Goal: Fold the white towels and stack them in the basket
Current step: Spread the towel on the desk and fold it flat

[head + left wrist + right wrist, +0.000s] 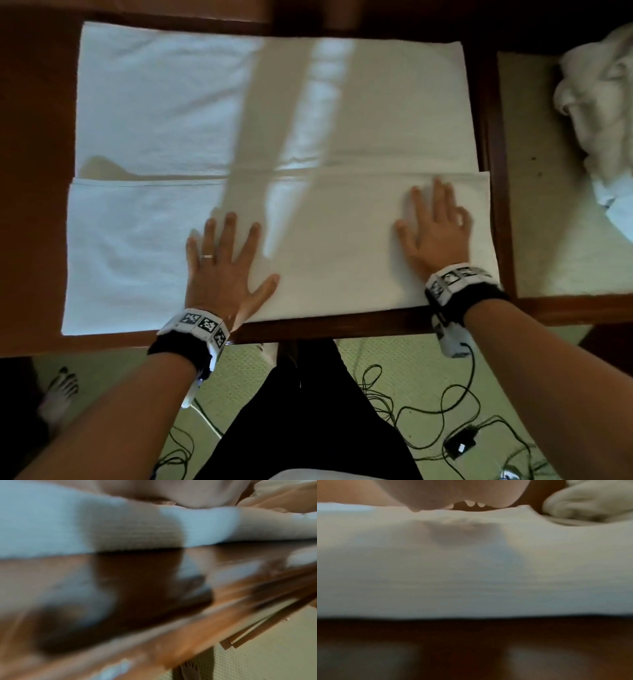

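Large white terry towel [274, 113] lies spread on the dark brown wooden table [34, 171], its near third folded up over the rest so a doubled band runs along the table's near edge. Left hand [224, 263] is flat on that band near the middle, fingers straight and spread, gripping nothing; ring on 1 finger. Right hand [435, 229] is flat on the same band close to the towel's right end, fingers also straight, palm down, nothing held. Both palms press the fold, likely to smooth it and keep the layer from springing back before the next fold. The right wrist view shows the towel [471, 568] dented under the palm; the left wrist view is blurred, only the towel edge [68, 534] and table [137, 601] readable. A crumpled pile of white towels [596, 102] sits on the pale side surface [534, 205] to the right, well apart, unfolded. No basket is in view. Judgement: early in the task, 1st towel only partly folded; the next fold probably needs a pinch at the fold's corners, which may shift the layers.
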Tool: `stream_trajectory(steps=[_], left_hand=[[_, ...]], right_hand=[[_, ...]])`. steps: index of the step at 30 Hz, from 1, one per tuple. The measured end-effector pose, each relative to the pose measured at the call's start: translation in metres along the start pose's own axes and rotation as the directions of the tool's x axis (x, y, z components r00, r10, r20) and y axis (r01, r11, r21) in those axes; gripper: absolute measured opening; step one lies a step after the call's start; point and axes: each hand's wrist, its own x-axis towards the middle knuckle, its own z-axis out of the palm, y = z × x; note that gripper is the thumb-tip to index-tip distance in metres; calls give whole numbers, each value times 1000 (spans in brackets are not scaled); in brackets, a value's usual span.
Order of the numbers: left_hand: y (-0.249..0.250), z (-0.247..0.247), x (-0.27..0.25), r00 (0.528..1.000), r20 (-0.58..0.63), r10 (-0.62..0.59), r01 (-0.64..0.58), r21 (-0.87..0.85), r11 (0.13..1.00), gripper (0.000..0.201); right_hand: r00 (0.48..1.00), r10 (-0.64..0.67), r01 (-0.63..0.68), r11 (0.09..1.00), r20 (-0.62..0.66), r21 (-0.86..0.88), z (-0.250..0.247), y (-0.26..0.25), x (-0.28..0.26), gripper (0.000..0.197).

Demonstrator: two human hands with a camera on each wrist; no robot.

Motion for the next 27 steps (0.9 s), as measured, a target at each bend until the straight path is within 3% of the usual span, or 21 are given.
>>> stream_trajectory(steps=[2,6,10,12,15,17,21,27], left_hand=[[10,-3,1,996,-6,93,-93,22,995,89],[-9,-7,7,969,85,230,-235,55,970,82],[-89,-25,4,992,119,-30,26,39,999,79],[-125,-39,-2,966,174,-192,190,30,981,76],[-142,-70,2,916,248,-316,297,112,948,82],[-137,-93,18,913,216,-346,336,80,938,78],[-121,-127,59,913,252,-321,367,-165,915,57],[-99,-168,133,936,184,-301,346,-307,887,44]], right_hand=[[986,-157,157,988,57,2,12,-39,-10,70],[978,-134,135,991,162,4,18,-65,-18,72],[961,-149,156,988,233,-13,2,-63,-13,74],[952,-132,138,990,277,-2,-5,-67,-9,75],[931,-92,96,995,353,7,-18,-74,-1,71],[918,-76,65,997,389,42,-32,-79,8,64],[924,-56,21,995,379,97,-66,-80,35,47],[974,80,-120,977,213,178,-99,-58,106,25]])
